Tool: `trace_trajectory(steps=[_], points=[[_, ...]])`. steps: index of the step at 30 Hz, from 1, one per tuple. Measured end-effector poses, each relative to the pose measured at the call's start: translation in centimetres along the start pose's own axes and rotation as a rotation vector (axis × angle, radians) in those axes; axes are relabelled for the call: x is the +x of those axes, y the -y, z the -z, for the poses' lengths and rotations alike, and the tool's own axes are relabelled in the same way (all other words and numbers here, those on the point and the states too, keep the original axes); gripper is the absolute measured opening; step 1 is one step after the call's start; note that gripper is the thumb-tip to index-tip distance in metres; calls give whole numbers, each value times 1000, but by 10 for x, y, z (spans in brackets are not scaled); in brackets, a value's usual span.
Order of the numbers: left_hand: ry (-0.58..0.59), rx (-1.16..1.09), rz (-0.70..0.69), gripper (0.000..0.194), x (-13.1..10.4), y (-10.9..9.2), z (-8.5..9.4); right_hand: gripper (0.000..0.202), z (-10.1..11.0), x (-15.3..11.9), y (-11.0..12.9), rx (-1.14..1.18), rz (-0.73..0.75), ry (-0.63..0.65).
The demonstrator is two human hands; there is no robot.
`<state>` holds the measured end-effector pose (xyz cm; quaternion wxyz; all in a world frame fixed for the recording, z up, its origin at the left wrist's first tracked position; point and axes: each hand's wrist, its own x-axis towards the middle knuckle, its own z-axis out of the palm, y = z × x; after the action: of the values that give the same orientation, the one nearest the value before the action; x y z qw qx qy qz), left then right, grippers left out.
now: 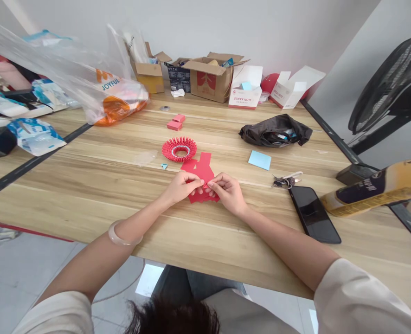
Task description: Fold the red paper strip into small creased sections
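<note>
Left hand point(182, 186) and right hand point(227, 190): fingertips of both pinched on one small red paper piece point(203, 183), over loose red sheets point(202, 172) near the table's point(87, 185) middle. Red paper ring point(179, 149): just behind the sheets. Phone point(314, 214) and keys point(285, 181): toward the right edge.

white sleeves point(358, 297), pale bangle point(122, 237), left wrist

Both hands point(205, 188) pinching red paper point(202, 174), spiky red ring point(179, 149) beyond

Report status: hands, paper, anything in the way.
Left hand and right hand both pinching one red paper piece. Loose red sheets beneath. Spiky red ring just beyond, apart from the hands.
</note>
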<state>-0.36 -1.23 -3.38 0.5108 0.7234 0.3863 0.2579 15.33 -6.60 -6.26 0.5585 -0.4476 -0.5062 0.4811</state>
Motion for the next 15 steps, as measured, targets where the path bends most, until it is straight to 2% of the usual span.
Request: trace_trajectory(steps=[9, 15], points=[[0, 75, -88, 27, -3, -4, 1, 28, -2, 0, 0, 13, -8, -20], [-14, 65, -67, 28, -2, -2, -1, 28, 0, 1, 0, 21, 0, -9]])
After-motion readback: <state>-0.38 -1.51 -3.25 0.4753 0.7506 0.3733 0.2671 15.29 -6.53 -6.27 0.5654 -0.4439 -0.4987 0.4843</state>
